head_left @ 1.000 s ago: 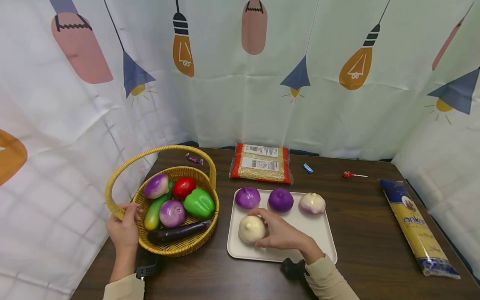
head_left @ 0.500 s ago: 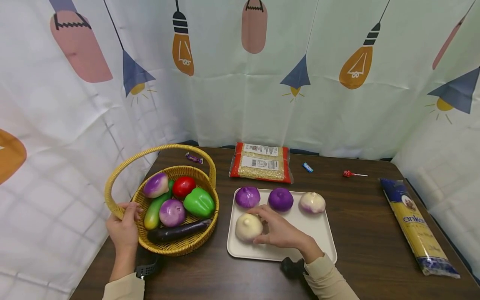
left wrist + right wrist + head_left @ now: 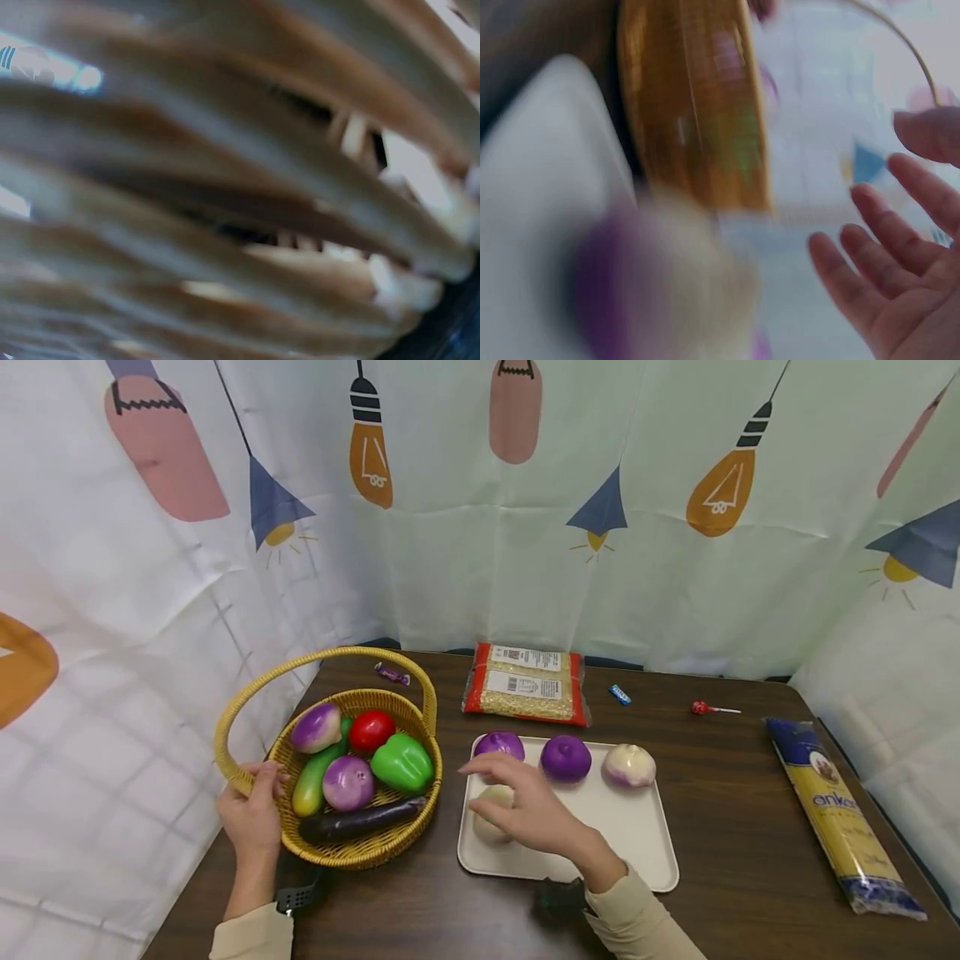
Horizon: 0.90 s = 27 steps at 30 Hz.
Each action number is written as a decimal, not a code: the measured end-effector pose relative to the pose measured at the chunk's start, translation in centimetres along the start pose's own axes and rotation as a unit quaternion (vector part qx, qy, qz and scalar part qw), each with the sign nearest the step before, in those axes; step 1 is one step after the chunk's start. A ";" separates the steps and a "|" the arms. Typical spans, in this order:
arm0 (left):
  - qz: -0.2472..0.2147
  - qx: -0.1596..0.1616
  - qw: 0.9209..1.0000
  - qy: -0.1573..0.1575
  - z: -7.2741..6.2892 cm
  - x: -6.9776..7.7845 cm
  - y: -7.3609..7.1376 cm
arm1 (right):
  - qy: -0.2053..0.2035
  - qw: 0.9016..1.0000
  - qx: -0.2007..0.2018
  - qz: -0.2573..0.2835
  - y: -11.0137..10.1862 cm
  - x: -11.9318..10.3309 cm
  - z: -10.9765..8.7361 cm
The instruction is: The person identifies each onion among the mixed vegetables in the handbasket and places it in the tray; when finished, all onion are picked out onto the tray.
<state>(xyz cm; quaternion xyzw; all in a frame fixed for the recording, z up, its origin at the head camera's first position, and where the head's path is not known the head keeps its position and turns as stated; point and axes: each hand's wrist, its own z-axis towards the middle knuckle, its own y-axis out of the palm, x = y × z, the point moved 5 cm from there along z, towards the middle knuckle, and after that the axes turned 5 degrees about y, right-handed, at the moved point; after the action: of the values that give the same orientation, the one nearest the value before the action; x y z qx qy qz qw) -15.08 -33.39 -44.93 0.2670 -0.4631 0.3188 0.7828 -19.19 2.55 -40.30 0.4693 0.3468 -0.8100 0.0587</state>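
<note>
My left hand (image 3: 251, 814) grips the base of the handle of a yellow wicker basket (image 3: 390, 852); in the left wrist view, only blurred wicker strands (image 3: 225, 157) fill the picture. The right hand (image 3: 528, 806), fingers spread and holding nothing, hovers over a cream-topped turnip (image 3: 491, 831) on a white tray (image 3: 630, 843) and partly hides it. Seen from the right wrist, that turnip (image 3: 667, 285) is blurred, purple toward the tray and cream above. Along the tray's far side sit two purple turnips (image 3: 566, 759) and a cream-and-purple turnip (image 3: 630, 766).
Inside the basket are a red tomato (image 3: 371, 731), a green pepper (image 3: 403, 764), a dark eggplant (image 3: 360, 822) and several other vegetables. Behind the tray lies a grain bag (image 3: 525, 683). A lollipop (image 3: 701, 707) and a pasta packet (image 3: 843, 818) lie to the right.
My right hand held the cream-topped turnip, shifted it slightly left on the tray, then let go and rose above it. The left hand stays on the basket handle.
</note>
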 end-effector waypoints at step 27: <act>0.003 -0.002 1.000 0.001 0.0 -0.2 0.0 | 0.117 0.982 -0.120 -0.087 14.5 -0.7 11.5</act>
<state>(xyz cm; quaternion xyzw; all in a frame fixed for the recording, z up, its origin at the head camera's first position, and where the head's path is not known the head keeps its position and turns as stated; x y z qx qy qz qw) -15.16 -33.40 -45.13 0.2634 -0.4636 0.3206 0.7829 -21.00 -15.64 -43.45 0.5188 0.4856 -0.7036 0.0031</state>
